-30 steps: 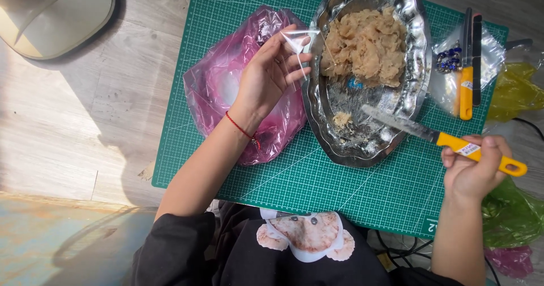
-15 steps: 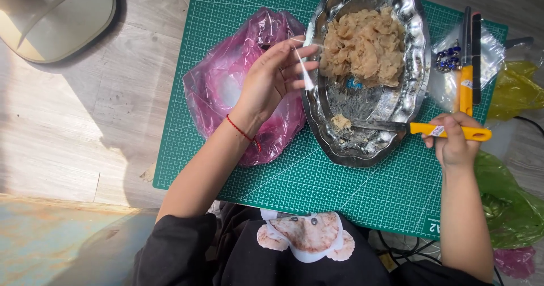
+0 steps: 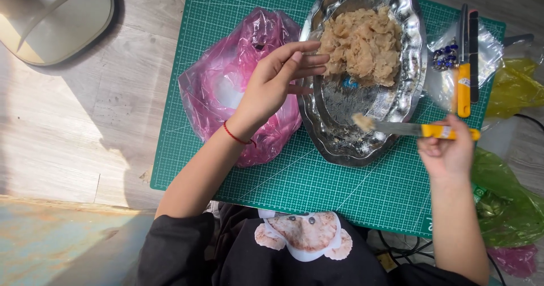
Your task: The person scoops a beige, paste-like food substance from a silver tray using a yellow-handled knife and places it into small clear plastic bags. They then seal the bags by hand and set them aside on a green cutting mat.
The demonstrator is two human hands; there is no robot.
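- R hand point(image 3: 447, 153), right-centre of frame, is closed round the yellow handle of a knife point(image 3: 416, 129). Blade points left, tip over the lower part of the silver tray point(image 3: 416, 71), w/ a small lump of beige stuff on the tip point(image 3: 362, 122).
- Change vs half a sec ago: knife has lifted off the tray floor and sits a bit lower in frame, now carrying that lump. A sec ago it was angled, tip down in the tray. So I read it as a scoop just taken off the bottom, not from the main pile.
- L hand point(image 3: 277, 85), centre frame, fingers loosely spread and pointing right, holding nothing that I can see. Earlier it pinched a small pale strip near the tray rim; that's gone now. Hand hovers just over the tray's left rim, above the pink plastic bag point(image 3: 226, 88).
- Main beige pile point(image 3: 362, 45) sits in upper half of tray, apart from the knife tip.
- Tray and bag rest on the green cutting mat point(image 3: 317, 184).
- Upper right: second yellow cutter point(image 3: 463, 76) lying on a clear bag w/ blue beads point(image 3: 447, 56). Green bag point(image 3: 504, 201) lower right.
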